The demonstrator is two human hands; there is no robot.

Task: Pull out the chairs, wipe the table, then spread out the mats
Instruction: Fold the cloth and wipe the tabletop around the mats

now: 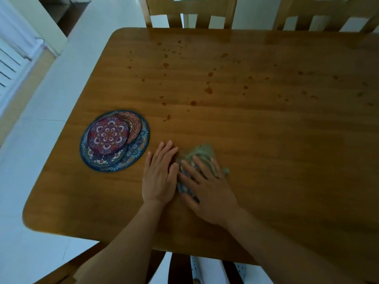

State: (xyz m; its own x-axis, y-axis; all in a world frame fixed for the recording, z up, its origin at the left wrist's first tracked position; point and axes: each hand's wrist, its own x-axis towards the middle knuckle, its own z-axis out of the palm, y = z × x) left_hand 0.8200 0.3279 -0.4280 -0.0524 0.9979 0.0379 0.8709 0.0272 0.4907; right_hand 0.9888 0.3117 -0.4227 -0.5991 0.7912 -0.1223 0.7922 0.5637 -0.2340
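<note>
Both hands down flat on the wooden table (266, 140), near its front edge. Left hand (159, 175) with fingers straight and close together, palm pressed on bare wood, nothing in its grip. Right hand (207, 193) spread open with fingers apart, pressing on a crumpled cloth (202, 154), greenish and blue, partly blurred; grip not clamped round the cloth, only flat on top of it. Hands just beside each other, left one touching the cloth's left edge.

Left of the hands, near the table's left edge, a stack of round patterned mats (114, 141): a large blue one at the bottom, smaller ones overlapped on it, a purple one uppermost and an orange-red one peeking out behind. Mats piled together, not spread out, and apart from the left hand.

Beyond the hands, across the middle and far part of the table, many small dark reddish-brown spots (208, 90), scattered and unwiped.

At the far edge, two wooden chairs with slatted backs, one (190, 9) near the middle and one (328, 11) at the far right, both close against the table. At the near edge, below the forearms, part of another chair (178, 267). Pale floor (41, 140) on the left
</note>
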